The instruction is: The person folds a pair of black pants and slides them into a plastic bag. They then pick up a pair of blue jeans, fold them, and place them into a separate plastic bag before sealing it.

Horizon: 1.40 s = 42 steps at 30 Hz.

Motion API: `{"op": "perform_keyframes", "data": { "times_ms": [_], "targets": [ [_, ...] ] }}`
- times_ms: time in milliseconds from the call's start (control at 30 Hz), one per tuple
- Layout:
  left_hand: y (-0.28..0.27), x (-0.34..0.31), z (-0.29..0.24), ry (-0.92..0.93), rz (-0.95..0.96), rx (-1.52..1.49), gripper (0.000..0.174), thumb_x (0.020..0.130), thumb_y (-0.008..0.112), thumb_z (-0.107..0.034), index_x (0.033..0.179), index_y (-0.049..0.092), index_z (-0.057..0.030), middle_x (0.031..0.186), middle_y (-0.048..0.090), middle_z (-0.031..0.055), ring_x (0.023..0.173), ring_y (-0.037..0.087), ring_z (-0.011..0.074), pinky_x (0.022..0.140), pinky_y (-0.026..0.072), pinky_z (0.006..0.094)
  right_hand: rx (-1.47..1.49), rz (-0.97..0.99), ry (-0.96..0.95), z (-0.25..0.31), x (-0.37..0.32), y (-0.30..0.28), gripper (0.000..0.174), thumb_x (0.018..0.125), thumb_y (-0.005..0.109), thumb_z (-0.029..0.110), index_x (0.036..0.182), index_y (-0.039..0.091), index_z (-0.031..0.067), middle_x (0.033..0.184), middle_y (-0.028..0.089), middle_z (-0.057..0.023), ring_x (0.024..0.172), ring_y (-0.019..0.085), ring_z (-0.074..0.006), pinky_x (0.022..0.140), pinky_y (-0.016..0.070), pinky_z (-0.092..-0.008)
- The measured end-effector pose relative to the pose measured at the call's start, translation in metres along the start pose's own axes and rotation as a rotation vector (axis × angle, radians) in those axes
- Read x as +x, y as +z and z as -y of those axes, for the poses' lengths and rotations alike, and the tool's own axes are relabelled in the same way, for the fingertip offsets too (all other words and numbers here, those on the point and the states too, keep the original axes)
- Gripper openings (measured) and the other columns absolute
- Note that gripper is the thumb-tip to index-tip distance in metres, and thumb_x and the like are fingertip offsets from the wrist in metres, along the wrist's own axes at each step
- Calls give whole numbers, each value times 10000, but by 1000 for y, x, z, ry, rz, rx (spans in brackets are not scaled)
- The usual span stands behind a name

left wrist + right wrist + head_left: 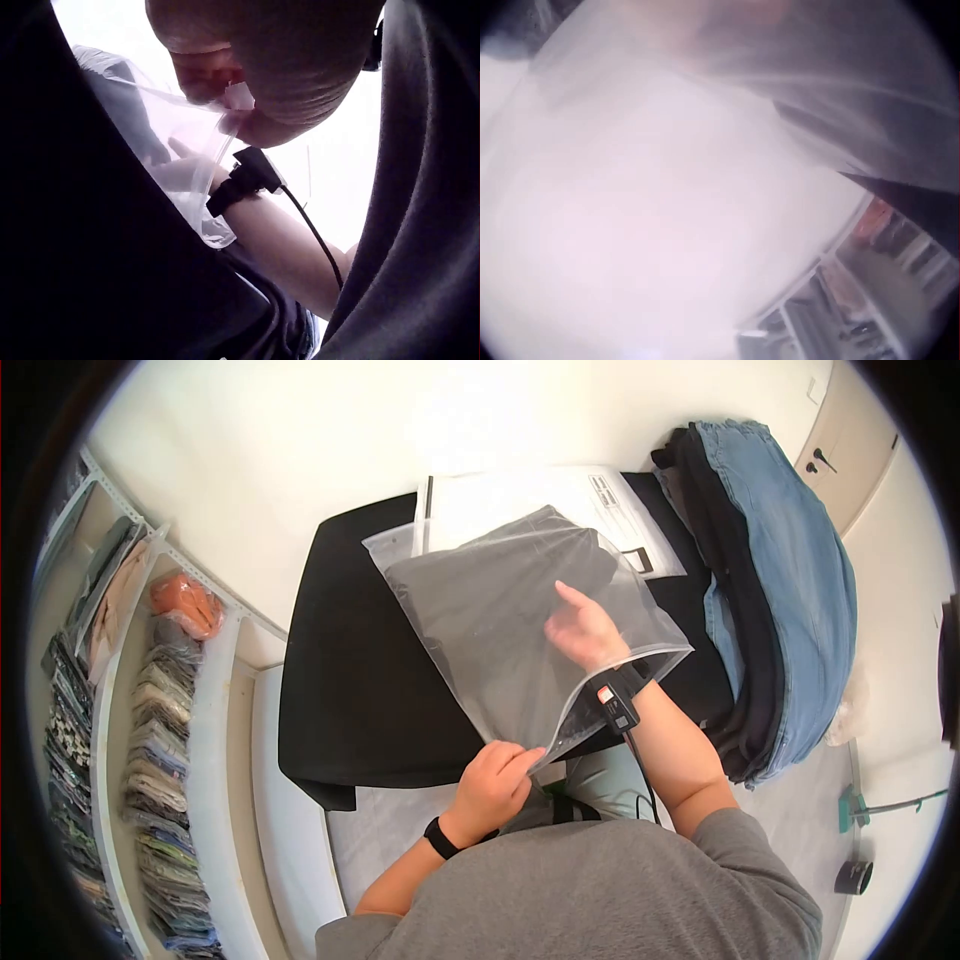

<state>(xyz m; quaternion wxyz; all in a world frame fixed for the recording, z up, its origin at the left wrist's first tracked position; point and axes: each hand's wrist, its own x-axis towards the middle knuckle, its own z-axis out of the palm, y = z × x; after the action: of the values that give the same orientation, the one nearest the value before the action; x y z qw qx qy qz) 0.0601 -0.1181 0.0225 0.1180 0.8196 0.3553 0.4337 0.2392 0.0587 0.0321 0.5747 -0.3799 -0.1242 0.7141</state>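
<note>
A clear plastic bag (pixel 470 660) with a dark folded garment (pixel 500 585) in it lies over the table's front part, its mouth toward the person. My left hand (pixel 492 785) pinches the near corner of the mouth; the left wrist view shows its thumb and fingers (pixel 244 124) on the bag's edge. My right hand (pixel 585 632) is inside the bag up to the wrist, palm partly up, fingers relaxed and thumb raised, over the garment. In the right wrist view the film blurs nearly everything.
White plastic packages (pixel 530 495) lie at the back of the black-covered table (pixel 340 660). A pile of jeans and dark trousers (pixel 790 600) stands at the right. Shelves (pixel 110 690) with bagged clothes line the left. A door is at the far right.
</note>
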Motion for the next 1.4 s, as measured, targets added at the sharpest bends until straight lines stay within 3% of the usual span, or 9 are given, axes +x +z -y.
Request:
{"op": "perform_keyframes", "data": {
  "times_ms": [233, 367, 467, 600, 767, 933, 1133, 1200, 1400],
  "targets": [
    [-6, -5, 5, 43, 36, -101, 404, 636, 590, 102, 1020, 647, -8, 797, 530, 95, 689, 529, 247, 612, 460, 343, -13, 235, 91, -27, 31, 2, 482, 890, 645, 300, 1252, 497, 19, 1227, 573, -104, 1055, 551, -274, 935, 417, -386],
    [-12, -2, 2, 23, 74, -104, 434, 671, 578, 90, 1091, 624, -7, 829, 535, 91, 740, 532, 247, 658, 474, 340, -16, -100, 218, -38, 83, -10, 623, 919, 592, 289, 1433, 347, 36, 1437, 370, -177, 1265, 428, -288, 1056, 328, -421],
    [-21, 7, -2, 101, 80, -120, 411, 669, 578, 92, 1066, 636, -1, 810, 525, 82, 719, 522, 234, 634, 464, 326, -254, 436, -220, -44, 105, -30, 620, 928, 571, 382, 1392, 389, 13, 1403, 426, -168, 1222, 477, -280, 1044, 354, -412],
    [-20, 7, 4, 146, 46, -114, 415, 636, 588, 116, 1021, 658, -21, 776, 509, 70, 666, 499, 226, 582, 433, 323, 260, 311, -35, -5, 33, -1, 609, 876, 605, 503, 1259, 500, 42, 1291, 553, -100, 1191, 498, -281, 1025, 378, -404],
    [-9, 2, 21, 113, 75, -86, 423, 642, 585, 120, 1025, 664, -41, 784, 506, 62, 687, 498, 222, 607, 437, 321, -33, -112, 41, 4, 26, 3, 674, 895, 639, 347, 1406, 310, 54, 1491, 267, -157, 1306, 348, -356, 1054, 352, -509],
    [-7, 0, 16, 76, 101, -101, 380, 690, 568, 104, 1023, 668, -47, 772, 504, 64, 701, 515, 224, 615, 458, 320, 139, 145, 260, -8, 46, 1, 888, 837, 711, 118, 1467, 91, 35, 1490, 78, -278, 1362, 217, -391, 1105, 291, -525],
    [-6, -4, 11, 120, 163, -152, 401, 686, 574, 95, 1054, 653, -46, 791, 502, 64, 712, 516, 229, 624, 458, 323, -51, -166, 281, 0, 60, 23, 728, 859, 690, 125, 1399, 225, -25, 1459, 229, -231, 1311, 324, -381, 1094, 321, -487],
    [-3, -4, 13, 150, 234, -148, 416, 684, 576, 88, 1072, 647, -46, 785, 504, 68, 714, 521, 235, 623, 457, 328, -75, 203, 252, -6, 87, 5, 612, 875, 674, 147, 1354, 326, -9, 1403, 369, -189, 1295, 366, -334, 1077, 343, -468],
    [-1, -1, 9, 85, 247, -85, 439, 672, 661, -7, 1106, 640, -71, 773, 516, 82, 672, 522, 240, 596, 442, 336, 70, 182, 210, 1, 91, -5, 535, 899, 634, 185, 1320, 376, -21, 1370, 427, -174, 1273, 400, -305, 1094, 295, -456]
  ]
}}
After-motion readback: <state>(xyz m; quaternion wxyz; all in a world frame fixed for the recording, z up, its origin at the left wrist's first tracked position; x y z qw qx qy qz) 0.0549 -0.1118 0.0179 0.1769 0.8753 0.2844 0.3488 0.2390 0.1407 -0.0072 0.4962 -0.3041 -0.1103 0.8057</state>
